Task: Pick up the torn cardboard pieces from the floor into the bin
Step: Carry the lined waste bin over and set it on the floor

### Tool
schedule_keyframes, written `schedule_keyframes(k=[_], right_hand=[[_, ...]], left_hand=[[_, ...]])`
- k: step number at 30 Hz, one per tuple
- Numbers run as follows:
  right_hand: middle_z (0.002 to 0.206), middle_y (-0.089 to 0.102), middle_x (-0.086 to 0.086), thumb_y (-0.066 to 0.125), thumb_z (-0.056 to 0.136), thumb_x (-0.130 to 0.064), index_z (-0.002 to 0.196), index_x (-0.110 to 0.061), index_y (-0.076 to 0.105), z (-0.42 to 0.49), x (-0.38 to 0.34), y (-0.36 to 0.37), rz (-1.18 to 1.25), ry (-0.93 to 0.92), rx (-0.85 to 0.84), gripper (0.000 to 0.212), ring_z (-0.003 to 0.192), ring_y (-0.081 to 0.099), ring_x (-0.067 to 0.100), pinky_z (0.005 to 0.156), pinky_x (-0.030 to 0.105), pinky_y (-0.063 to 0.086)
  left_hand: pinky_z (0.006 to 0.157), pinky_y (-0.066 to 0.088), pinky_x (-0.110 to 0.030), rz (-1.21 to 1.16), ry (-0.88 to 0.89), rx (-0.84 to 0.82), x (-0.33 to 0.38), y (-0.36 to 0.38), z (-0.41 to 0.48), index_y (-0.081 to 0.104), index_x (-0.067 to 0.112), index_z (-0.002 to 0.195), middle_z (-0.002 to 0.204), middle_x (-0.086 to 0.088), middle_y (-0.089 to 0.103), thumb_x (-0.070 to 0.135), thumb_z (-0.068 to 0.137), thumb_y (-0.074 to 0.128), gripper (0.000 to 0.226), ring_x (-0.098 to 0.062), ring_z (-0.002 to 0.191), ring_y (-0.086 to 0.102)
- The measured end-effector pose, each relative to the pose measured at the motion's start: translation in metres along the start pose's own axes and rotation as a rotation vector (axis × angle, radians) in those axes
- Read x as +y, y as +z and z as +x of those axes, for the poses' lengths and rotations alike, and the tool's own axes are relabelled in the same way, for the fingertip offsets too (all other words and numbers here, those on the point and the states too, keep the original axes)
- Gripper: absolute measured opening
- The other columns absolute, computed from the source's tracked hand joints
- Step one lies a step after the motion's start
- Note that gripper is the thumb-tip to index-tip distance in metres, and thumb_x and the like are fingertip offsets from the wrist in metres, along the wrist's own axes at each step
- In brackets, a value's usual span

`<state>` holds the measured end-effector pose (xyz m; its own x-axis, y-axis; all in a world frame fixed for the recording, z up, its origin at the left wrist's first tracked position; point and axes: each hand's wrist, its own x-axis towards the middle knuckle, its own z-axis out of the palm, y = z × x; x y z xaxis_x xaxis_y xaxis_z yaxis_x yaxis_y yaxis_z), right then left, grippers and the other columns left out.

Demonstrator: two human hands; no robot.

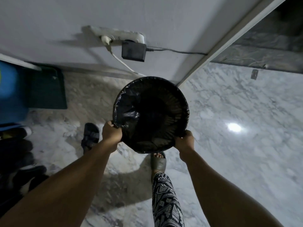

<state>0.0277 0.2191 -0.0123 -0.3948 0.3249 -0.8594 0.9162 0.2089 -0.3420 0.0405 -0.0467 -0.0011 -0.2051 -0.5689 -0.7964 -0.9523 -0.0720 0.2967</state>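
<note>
Left hand (112,132) and right hand (185,139) each grip the bin (150,112) rim on opposite near sides, likely carrying it level toward the cardboard.

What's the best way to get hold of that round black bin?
Grip the bin by its rim, on two opposite sides, coming from the near edge, as the left hand and right hand do. It is round, wide, with no handle in sight.
</note>
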Motion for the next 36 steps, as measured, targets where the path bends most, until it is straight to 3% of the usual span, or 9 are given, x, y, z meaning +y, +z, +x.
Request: schedule_keyframes(k=[3,7,11,13,18,21,29,32,36], right_hand=[[0.094,0.064,0.003,0.056,0.085,-0.001,0.107,-0.017,0.055,-0.039,-0.006,-0.009,-0.004,-0.001,0.009,0.027,0.088,0.064,0.027,0.078,0.052,0.061],[0.095,0.071,0.005,0.06,0.083,-0.005,0.106,-0.013,0.062,-0.111,-0.025,-0.016,0.072,-0.089,0.02,0.025,0.084,0.067,0.027,0.075,0.048,0.059],[0.091,0.073,0.008,0.065,0.083,-0.004,0.102,-0.01,0.066,-0.2,-0.048,-0.035,0.233,-0.146,0.05,0.02,0.07,0.059,0.021,0.06,0.034,0.049],[0.094,0.074,0.008,0.067,0.084,-0.003,0.108,-0.01,0.065,-0.235,-0.055,-0.046,0.322,-0.177,0.078,0.025,0.069,0.061,0.019,0.06,0.03,0.05],[0.088,0.07,0.012,0.064,0.081,0.002,0.105,-0.005,0.064,-0.408,-0.001,-0.094,0.633,-0.221,0.222,0.025,0.071,0.061,0.023,0.065,0.035,0.055],[0.093,0.067,0.017,0.06,0.083,0.004,0.099,-0.005,0.06,-0.461,0.022,-0.12,0.86,-0.251,0.266,0.019,0.078,0.062,0.024,0.077,0.043,0.06],[0.105,0.069,0.018,0.062,0.085,0.012,0.115,-0.007,0.06,-0.539,0.118,-0.212,1.356,-0.334,0.379,0.036,0.087,0.068,0.034,0.074,0.047,0.063],[0.105,0.068,0.018,0.064,0.081,0.013,0.114,-0.009,0.062,-0.565,0.174,-0.261,1.487,-0.33,0.488,0.04,0.08,0.064,0.033,0.066,0.041,0.061],[0.104,0.071,0.016,0.067,0.08,0.01,0.112,-0.013,0.067,-0.592,0.258,-0.325,1.551,-0.344,0.563,0.039,0.083,0.067,0.032,0.069,0.043,0.062]], left_hand=[[0.082,0.058,-0.048,0.005,0.068,0.042,0.0,-0.029,-0.043,0.057,0.019,0.109,0.102,-0.006,0.064,0.012,0.09,0.062,0.021,-0.031,0.094,0.063],[0.072,0.048,-0.034,-0.004,0.151,0.122,0.007,-0.087,-0.104,0.057,0.012,0.119,0.101,-0.005,0.059,0.008,0.094,0.057,0.026,-0.025,0.087,0.057],[0.075,0.055,-0.035,-0.069,0.243,0.047,0.026,-0.135,-0.155,0.059,0.017,0.112,0.104,-0.005,0.064,0.007,0.089,0.061,0.025,-0.026,0.088,0.062],[0.077,0.06,-0.045,-0.112,0.249,0.015,0.037,-0.149,-0.175,0.057,0.024,0.105,0.109,-0.009,0.065,0.006,0.086,0.062,0.026,-0.031,0.092,0.065],[0.069,0.062,-0.05,-0.117,0.426,-0.207,0.038,-0.214,-0.317,0.059,0.026,0.101,0.109,-0.009,0.064,0.006,0.083,0.065,0.027,-0.031,0.089,0.066],[0.066,0.062,-0.05,-0.112,0.535,-0.303,0.036,-0.208,-0.382,0.058,0.021,0.11,0.112,-0.007,0.06,0.004,0.087,0.062,0.029,-0.031,0.092,0.064],[0.06,0.061,-0.047,-0.032,0.695,-0.653,-0.019,-0.141,-0.537,0.06,0.013,0.117,0.116,-0.012,0.063,0.004,0.082,0.064,0.036,-0.037,0.095,0.065],[0.057,0.06,-0.04,0.009,0.7,-0.823,-0.064,-0.112,-0.593,0.057,0.015,0.119,0.117,-0.017,0.063,0.005,0.079,0.065,0.042,-0.04,0.097,0.065],[0.061,0.06,-0.041,0.113,0.707,-0.96,-0.132,-0.073,-0.667,0.051,0.018,0.117,0.116,-0.016,0.062,0.009,0.087,0.067,0.035,-0.039,0.097,0.066]])
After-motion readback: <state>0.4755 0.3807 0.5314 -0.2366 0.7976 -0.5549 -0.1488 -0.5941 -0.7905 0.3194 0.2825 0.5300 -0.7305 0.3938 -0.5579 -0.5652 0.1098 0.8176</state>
